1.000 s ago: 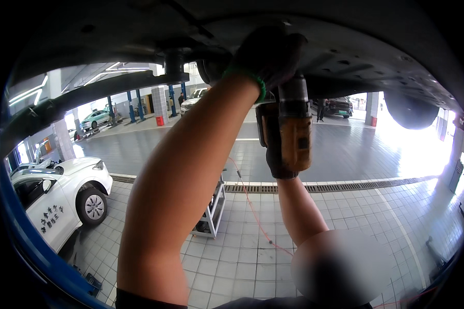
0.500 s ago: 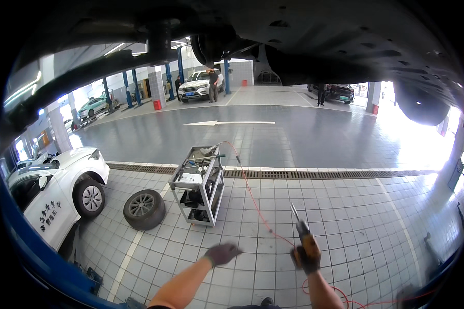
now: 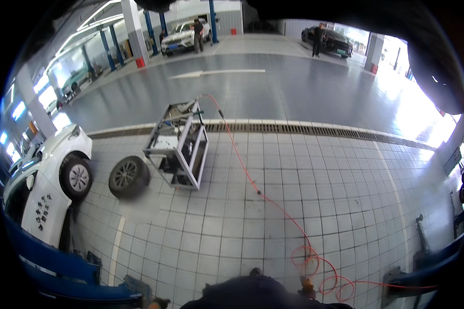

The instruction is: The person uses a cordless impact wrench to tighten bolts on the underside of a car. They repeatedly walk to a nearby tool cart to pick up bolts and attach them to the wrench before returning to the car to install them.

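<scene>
At the lower edge, a small part of my left hand (image 3: pixel 161 303) shows in a dark glove, near the blue lift arm; its fingers are too cut off to read. My right hand is low beside my dark clothing and mostly hidden. By it the yellow-and-black power drill (image 3: pixel 308 285) shows only in part, and its long bit cannot be made out. A thin red hose (image 3: pixel 286 213) lies on the tiles in front of the drill, with loose coils close to it.
A grey tool cart (image 3: pixel 201 159) stands ahead left, beside a loose wheel (image 3: pixel 129 176) and a white car (image 3: pixel 46 190). Blue lift arms (image 3: pixel 62 262) flank me on both sides. A floor drain grate (image 3: pixel 294 129) crosses ahead. Two people stand near far cars.
Both hands have dropped from in front of me to the lower edge, the drill going down with the right one. The view has tilted downward, showing less of the raised car's underside.
</scene>
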Motion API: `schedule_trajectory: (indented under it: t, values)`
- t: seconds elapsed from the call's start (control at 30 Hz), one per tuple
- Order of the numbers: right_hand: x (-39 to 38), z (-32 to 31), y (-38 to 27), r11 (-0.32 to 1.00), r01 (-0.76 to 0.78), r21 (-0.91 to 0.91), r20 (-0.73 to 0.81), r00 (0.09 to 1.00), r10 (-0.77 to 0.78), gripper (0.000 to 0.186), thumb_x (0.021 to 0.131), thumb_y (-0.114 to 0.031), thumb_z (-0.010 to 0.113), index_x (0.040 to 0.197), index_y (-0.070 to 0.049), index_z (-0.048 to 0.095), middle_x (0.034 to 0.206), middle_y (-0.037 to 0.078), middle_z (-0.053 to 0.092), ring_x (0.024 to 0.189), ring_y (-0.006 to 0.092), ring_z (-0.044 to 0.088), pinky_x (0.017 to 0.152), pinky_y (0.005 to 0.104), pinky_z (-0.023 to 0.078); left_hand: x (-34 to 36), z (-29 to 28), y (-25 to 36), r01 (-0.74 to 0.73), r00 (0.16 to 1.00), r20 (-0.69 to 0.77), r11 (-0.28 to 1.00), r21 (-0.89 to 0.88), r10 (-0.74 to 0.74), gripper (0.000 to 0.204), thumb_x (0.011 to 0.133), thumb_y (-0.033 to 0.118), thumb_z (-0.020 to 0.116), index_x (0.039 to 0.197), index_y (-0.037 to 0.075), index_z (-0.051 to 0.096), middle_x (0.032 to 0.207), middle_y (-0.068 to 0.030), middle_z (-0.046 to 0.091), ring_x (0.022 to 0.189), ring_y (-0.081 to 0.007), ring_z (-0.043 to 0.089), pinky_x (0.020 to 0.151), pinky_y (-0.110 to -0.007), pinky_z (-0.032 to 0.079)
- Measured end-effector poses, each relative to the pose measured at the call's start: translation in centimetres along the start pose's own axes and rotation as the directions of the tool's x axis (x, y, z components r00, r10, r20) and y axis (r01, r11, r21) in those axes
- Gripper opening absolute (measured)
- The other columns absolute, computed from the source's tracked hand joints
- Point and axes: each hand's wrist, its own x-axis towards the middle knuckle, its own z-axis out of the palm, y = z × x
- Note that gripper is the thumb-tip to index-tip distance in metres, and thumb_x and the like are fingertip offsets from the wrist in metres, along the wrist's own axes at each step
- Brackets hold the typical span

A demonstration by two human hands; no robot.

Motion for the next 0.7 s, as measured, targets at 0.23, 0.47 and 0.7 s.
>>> schedule_trajectory:
  t: [0.23, 0.47, 0.7]
  values:
    - [7.7, -2.5, -5.2, 0.974, 0.164, -0.155, 0.145, 0.979, -0.141, 0.058, 0.084, -0.038, 0.082, 0.131, -0.009, 0.067, 0.123, 0.016, 0.073, 0.117, 0.034, 0.069, 0.098, 0.044, 0.055, -1.1, -6.1, 13.0, -0.362, 0.869, -0.436, 0.902, -0.235, 0.235, 0.052, 0.099, 0.048, 0.055, 0.136, 0.012, 0.061, 0.134, -0.0174, 0.066, 0.127, -0.0363, 0.061, 0.108, -0.048, 0.046]
    - [7.7, -5.1, -25.1, 0.9, 0.416, -0.132, 0.198, 0.901, -0.387, 0.063, 0.08, -0.034, 0.086, 0.136, -0.014, 0.065, 0.121, 0.014, 0.074, 0.114, 0.0312, 0.07, 0.096, 0.0428, 0.055, -2.7, -17.3, 18.0, -0.524, 0.8, -0.547, 0.732, -0.436, 0.247, 0.052, 0.096, 0.044, 0.066, 0.125, 0.001, 0.069, 0.125, -0.0218, 0.071, 0.12, -0.0352, 0.067, 0.102, -0.043, 0.052]
    - [6.2, -2.3, -38.5, 0.874, 0.47, -0.122, 0.208, 0.873, -0.441, 0.051, 0.088, -0.026, 0.079, 0.133, -0.008, 0.063, 0.107, 0.017, 0.075, 0.097, 0.0317, 0.072, 0.085, 0.0427, 0.056, 16.9, -6.9, 0.1, -0.003, 1.0, -0.009, 0.877, -0.48, -0.001, 0.054, 0.097, 0.051, 0.062, 0.117, 0.002, 0.072, 0.116, -0.0215, 0.072, 0.109, -0.0364, 0.069, 0.094, -0.047, 0.052]
